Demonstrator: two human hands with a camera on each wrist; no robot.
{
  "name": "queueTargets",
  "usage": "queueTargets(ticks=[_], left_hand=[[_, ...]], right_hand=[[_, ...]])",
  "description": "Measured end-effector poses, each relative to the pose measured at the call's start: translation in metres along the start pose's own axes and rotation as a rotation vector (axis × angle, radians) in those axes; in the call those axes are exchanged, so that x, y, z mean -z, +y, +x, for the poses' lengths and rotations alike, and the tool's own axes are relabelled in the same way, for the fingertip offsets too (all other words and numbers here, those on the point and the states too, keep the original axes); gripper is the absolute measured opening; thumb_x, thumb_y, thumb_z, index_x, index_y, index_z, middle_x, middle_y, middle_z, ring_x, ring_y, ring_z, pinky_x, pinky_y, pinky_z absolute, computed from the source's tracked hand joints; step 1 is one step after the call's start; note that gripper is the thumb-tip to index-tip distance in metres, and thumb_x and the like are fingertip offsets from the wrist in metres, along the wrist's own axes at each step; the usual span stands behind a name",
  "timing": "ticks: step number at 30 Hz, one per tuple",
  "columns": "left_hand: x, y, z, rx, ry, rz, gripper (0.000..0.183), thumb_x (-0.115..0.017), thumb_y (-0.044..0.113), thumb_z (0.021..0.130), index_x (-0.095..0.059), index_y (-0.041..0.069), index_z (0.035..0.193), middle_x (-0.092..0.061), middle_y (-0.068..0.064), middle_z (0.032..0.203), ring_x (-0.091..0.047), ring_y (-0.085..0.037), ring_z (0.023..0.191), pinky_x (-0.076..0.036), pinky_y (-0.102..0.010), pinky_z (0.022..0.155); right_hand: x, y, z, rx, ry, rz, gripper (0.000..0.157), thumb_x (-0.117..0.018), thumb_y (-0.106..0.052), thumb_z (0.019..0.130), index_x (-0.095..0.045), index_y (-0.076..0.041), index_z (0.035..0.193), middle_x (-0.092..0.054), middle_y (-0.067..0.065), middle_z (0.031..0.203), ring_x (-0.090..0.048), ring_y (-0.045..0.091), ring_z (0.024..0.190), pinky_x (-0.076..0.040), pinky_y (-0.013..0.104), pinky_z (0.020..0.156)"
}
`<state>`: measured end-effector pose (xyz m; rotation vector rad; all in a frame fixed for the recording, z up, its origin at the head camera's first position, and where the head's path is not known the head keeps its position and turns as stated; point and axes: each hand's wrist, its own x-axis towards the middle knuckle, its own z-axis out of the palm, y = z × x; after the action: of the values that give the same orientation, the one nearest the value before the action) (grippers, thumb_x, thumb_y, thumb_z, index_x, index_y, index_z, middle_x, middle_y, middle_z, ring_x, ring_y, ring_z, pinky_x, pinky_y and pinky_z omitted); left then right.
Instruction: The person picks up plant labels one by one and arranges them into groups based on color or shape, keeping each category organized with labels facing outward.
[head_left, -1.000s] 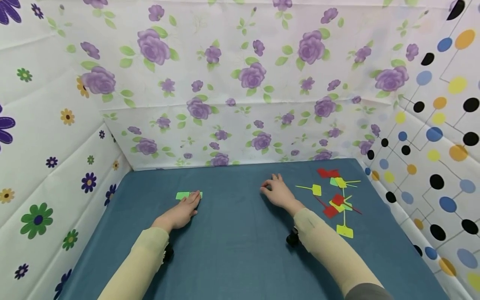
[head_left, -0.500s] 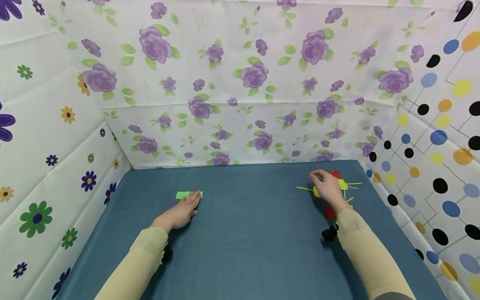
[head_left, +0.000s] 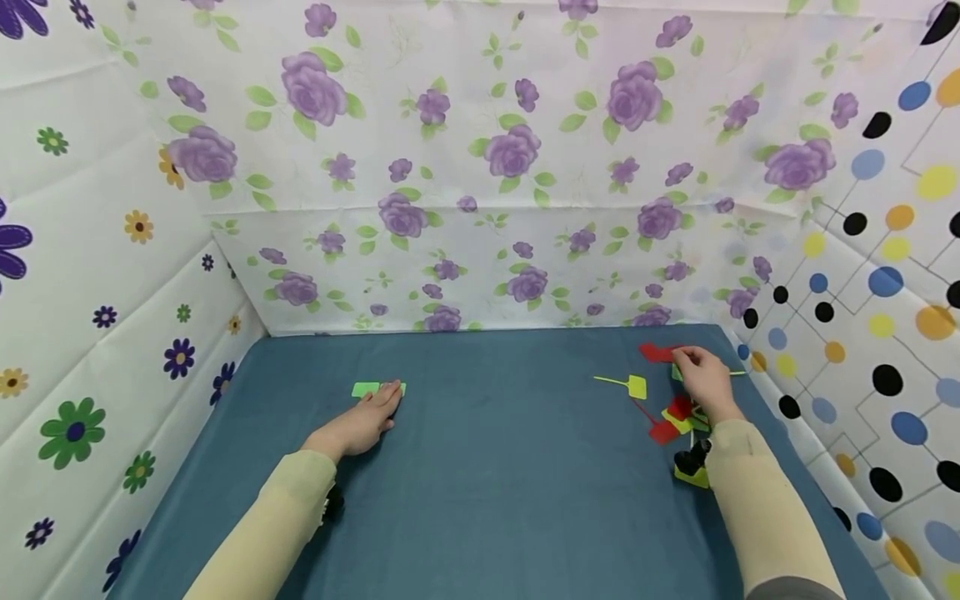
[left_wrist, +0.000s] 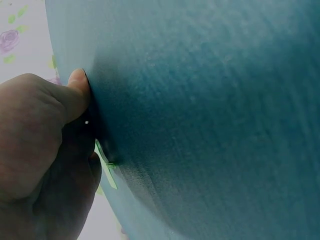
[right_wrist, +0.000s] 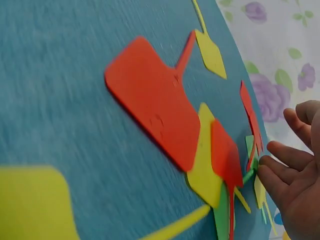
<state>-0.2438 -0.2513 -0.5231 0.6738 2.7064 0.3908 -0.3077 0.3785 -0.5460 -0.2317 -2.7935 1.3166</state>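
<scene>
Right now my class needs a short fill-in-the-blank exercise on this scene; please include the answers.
1. The left hand touches a tag coloured ____.
2. In the head view, the red tags lie nearer the ____ hand.
3. There, the leftmost yellow tag points its stem toward the picture's ____ edge.

Answers: green; right; left.

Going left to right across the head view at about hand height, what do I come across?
The flower-print cloth on the left wall, the left hand, the leftmost yellow tag, the right hand, the dotted cloth.
</scene>
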Motion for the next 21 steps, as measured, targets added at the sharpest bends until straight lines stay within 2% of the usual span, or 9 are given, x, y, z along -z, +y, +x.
queueTargets(ticks=[4, 8, 12, 15, 17, 18, 19, 21], left_hand=[[0.000, -0.001, 0.001, 0.001, 0.010, 0.017, 0.061, -0.048, 0.010, 0.116, -0.021, -0.010, 0.166, -0.011, -0.028, 0.175, -0.013, -0.046, 0.161, -0.013, -0.062, 0.130], [0.000, 0.000, 0.001, 0.008, 0.008, 0.019, 0.060, -0.047, 0.010, 0.116, -0.021, -0.010, 0.167, -0.011, -0.028, 0.175, -0.013, -0.046, 0.162, -0.013, -0.061, 0.130], [-0.002, 0.000, 0.002, 0.015, 0.004, 0.014, 0.060, -0.047, 0.010, 0.116, -0.021, -0.009, 0.167, -0.011, -0.027, 0.176, -0.013, -0.045, 0.162, -0.013, -0.061, 0.130], [-0.002, 0.000, 0.002, 0.018, 0.004, 0.013, 0.060, -0.047, 0.010, 0.116, -0.021, -0.008, 0.167, -0.011, -0.027, 0.176, -0.012, -0.045, 0.162, -0.013, -0.061, 0.130], [-0.002, 0.000, 0.002, 0.019, 0.005, 0.010, 0.060, -0.047, 0.010, 0.116, -0.021, -0.009, 0.167, -0.011, -0.027, 0.176, -0.012, -0.046, 0.162, -0.013, -0.061, 0.130], [-0.002, 0.001, 0.001, 0.020, 0.005, 0.010, 0.060, -0.047, 0.009, 0.116, -0.021, -0.009, 0.167, -0.011, -0.027, 0.176, -0.012, -0.046, 0.162, -0.013, -0.061, 0.130], [-0.002, 0.001, 0.002, 0.019, 0.006, 0.009, 0.060, -0.047, 0.009, 0.116, -0.021, -0.009, 0.167, -0.011, -0.027, 0.176, -0.013, -0.046, 0.162, -0.013, -0.061, 0.130], [-0.001, 0.002, 0.001, 0.018, 0.006, 0.008, 0.060, -0.047, 0.009, 0.115, -0.021, -0.009, 0.167, -0.011, -0.027, 0.176, -0.013, -0.046, 0.162, -0.013, -0.061, 0.130]], right_hand=[[0.007, 0.006, 0.003, -0.007, 0.024, -0.043, 0.062, -0.038, -0.049, 0.115, -0.059, -0.001, 0.149, -0.061, 0.027, 0.138, -0.059, 0.038, 0.105, -0.053, 0.050, 0.084], [0.014, 0.015, 0.007, 0.013, 0.042, -0.083, 0.050, -0.037, -0.033, 0.116, -0.063, -0.002, 0.145, -0.062, 0.027, 0.135, -0.055, 0.032, 0.081, -0.046, 0.041, 0.068], [0.020, 0.020, 0.006, 0.047, 0.033, -0.137, 0.041, -0.041, -0.016, 0.113, -0.063, 0.000, 0.143, -0.061, 0.032, 0.134, -0.055, 0.031, 0.072, -0.045, 0.041, 0.061], [0.023, 0.021, 0.007, 0.063, -0.008, -0.221, 0.039, -0.044, -0.012, 0.111, -0.062, 0.001, 0.144, -0.061, 0.035, 0.134, -0.057, 0.037, 0.072, -0.047, 0.045, 0.060], [0.024, 0.022, 0.010, 0.081, -0.047, -0.293, 0.039, -0.050, -0.012, 0.110, -0.062, 0.002, 0.145, -0.059, 0.037, 0.136, -0.062, 0.047, 0.082, -0.054, 0.057, 0.068], [0.025, 0.022, 0.010, 0.093, -0.069, -0.336, 0.040, -0.053, -0.013, 0.110, -0.062, 0.004, 0.145, -0.056, 0.039, 0.139, -0.062, 0.054, 0.097, -0.055, 0.064, 0.078], [0.025, 0.021, 0.011, 0.102, -0.091, -0.375, 0.042, -0.057, -0.014, 0.109, -0.061, 0.005, 0.146, -0.052, 0.041, 0.145, -0.057, 0.059, 0.113, -0.052, 0.071, 0.091], [0.026, 0.020, 0.013, 0.112, -0.128, -0.432, 0.047, -0.063, -0.016, 0.107, -0.058, 0.008, 0.148, -0.041, 0.044, 0.153, -0.036, 0.067, 0.138, -0.036, 0.079, 0.108]])
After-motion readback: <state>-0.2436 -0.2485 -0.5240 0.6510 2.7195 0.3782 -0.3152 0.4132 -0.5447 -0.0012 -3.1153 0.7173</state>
